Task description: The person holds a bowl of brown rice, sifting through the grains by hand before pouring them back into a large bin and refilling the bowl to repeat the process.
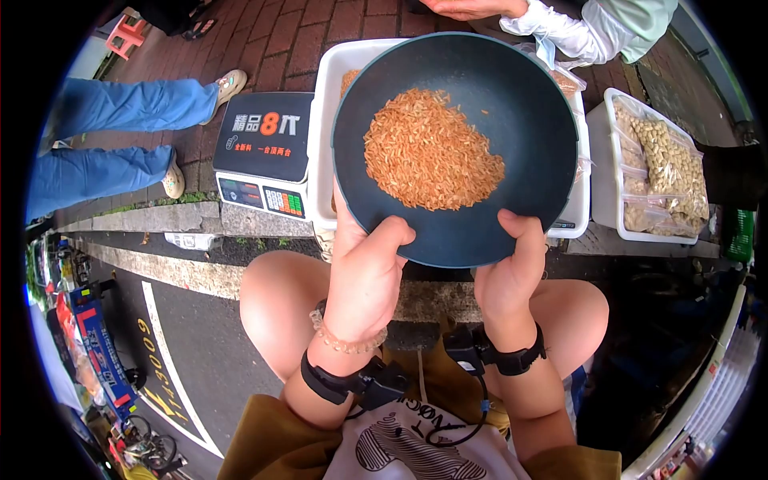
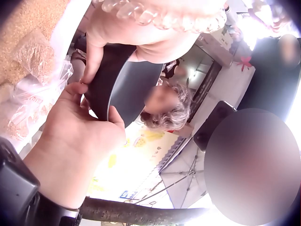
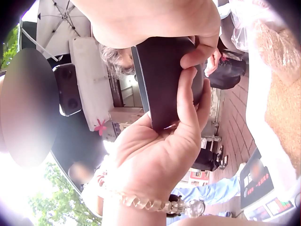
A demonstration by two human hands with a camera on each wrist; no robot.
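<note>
A wide dark bowl (image 1: 536, 152) is held up in front of me, tilted toward the head camera. Reddish-brown rice grains (image 1: 428, 152) lie heaped in it, mostly left of centre. My left hand (image 1: 364, 276), with a beaded bracelet, grips the near left of the rim, thumb over the inside. At the near right my right hand (image 1: 510, 276) grips the rim the same way. Seen from the right wrist, the left fingers (image 3: 188, 101) curl against the bowl's dark underside (image 3: 164, 75). In the left wrist view, fingertips of both hands come close together beneath it.
Behind the bowl stands a white tub (image 1: 324, 104) with grain and plastic bags. A digital scale (image 1: 264, 144) sits left of it, a white bin (image 1: 612, 160) of bagged nuts (image 1: 668, 160) right. A person's legs (image 1: 128, 108) and another's sleeve (image 1: 596, 32) are near.
</note>
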